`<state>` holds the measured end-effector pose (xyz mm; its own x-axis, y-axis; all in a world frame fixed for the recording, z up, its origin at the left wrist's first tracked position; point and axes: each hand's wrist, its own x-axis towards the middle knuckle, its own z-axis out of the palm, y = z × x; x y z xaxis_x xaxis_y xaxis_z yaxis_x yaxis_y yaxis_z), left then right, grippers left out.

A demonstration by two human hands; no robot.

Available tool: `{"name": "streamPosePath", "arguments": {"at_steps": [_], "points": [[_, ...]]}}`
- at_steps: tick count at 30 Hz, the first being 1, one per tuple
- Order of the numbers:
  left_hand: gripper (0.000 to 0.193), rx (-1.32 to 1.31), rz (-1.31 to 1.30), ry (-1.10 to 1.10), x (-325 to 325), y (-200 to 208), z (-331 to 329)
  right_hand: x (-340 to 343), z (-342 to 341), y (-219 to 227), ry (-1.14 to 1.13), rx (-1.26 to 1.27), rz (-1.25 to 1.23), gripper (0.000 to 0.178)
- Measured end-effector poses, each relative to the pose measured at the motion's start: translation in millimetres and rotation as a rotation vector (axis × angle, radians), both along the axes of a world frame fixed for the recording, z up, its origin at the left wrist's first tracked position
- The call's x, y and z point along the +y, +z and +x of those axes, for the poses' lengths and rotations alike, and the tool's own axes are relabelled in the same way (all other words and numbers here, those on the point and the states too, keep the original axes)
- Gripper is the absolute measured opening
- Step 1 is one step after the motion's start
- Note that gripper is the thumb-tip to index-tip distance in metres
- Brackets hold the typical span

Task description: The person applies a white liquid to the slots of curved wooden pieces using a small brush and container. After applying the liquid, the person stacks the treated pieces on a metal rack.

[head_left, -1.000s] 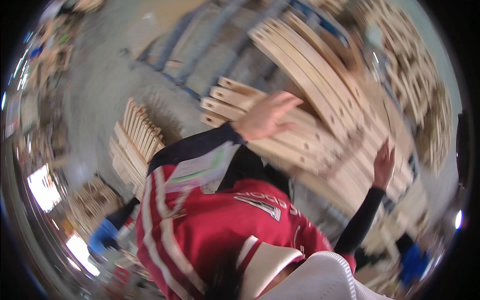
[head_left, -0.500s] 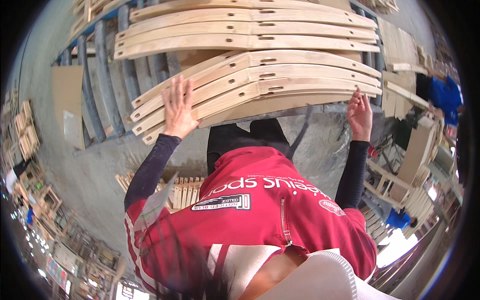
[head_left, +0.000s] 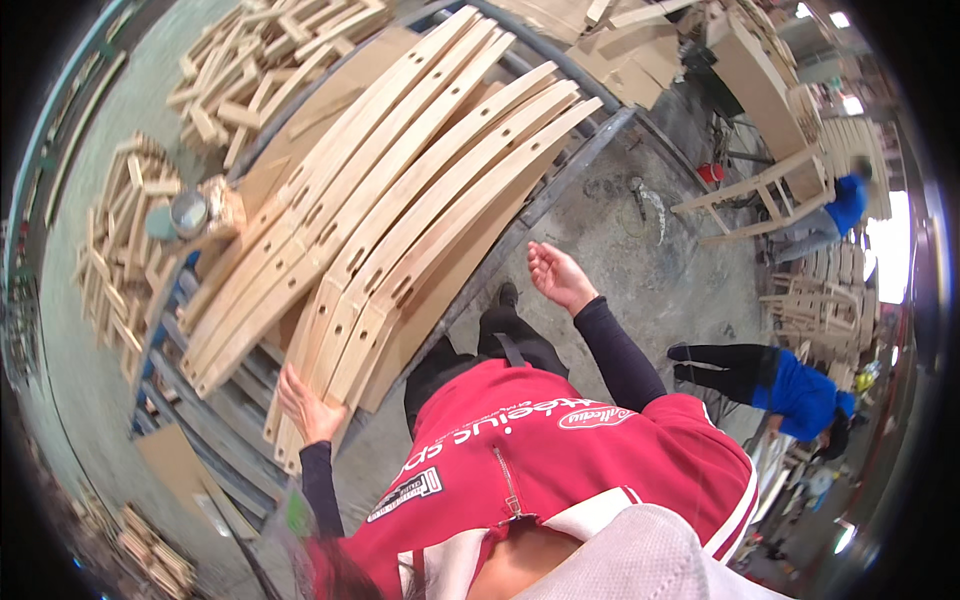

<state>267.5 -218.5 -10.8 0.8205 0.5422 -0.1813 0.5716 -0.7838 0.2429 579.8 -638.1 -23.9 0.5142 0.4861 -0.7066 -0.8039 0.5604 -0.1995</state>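
Head camera: left hand on the curved slats, right hand off the bench

From where I stand, the pale curved slats lie along a blue-grey bench (head_left: pixel 585 163) in two bunches. The near bunch (head_left: pixel 385 290) runs beside the bench's near long edge, its pieces bending at about mid-length; the far bunch (head_left: pixel 305 240) lies nearer the far long edge, with a narrow gap between the two. Small holes and slots show along the wood. Some brown cardboard (head_left: pixel 430 300) shows between the near bunch and the near edge.

The worker's left hand (head_left: pixel 312 408) rests on the near bunch close to its left ends, over toward the bench's left end. Its fingers are slightly bent across the wood, thumb held apart; I cannot tell whether they grip or only press. The right hand (head_left: pixel 560 278) hangs just outside the near edge, clear of the slats, fingers loosely curled toward the palm.

Past the far edge, a jumbled pile of wooden parts (head_left: pixel 125 240) sits on the floor. Off the right end, a ladder-like wooden frame (head_left: pixel 745 181) stands near a co-worker in blue (head_left: pixel 848 205).
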Motion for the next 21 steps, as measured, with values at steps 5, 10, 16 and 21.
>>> {"name": "streamPosePath", "arguments": {"at_steps": [5, 10, 16, 21], "points": [[0.124, 0.069, 0.046, 0.104, -2.8, 13.2, -13.1, 19.6, -1.7, -51.1, 0.104, -0.106, 0.13, 0.027], [0.122, 0.054, 0.006, -0.018, 3.3, -11.8, 5.1, -0.1, -6.5, -118.8, 0.128, -0.132, 0.157, 0.03], [0.124, 0.236, -0.078, 0.087, -33.0, 43.0, -23.7, 81.2, 3.5, -88.4, 0.222, 0.074, -0.07, 0.048], [0.116, 0.111, -0.049, 0.06, -109.1, 76.9, -43.6, 113.8, -2.8, -78.9, 0.218, -0.019, 0.312, 0.065]]}}
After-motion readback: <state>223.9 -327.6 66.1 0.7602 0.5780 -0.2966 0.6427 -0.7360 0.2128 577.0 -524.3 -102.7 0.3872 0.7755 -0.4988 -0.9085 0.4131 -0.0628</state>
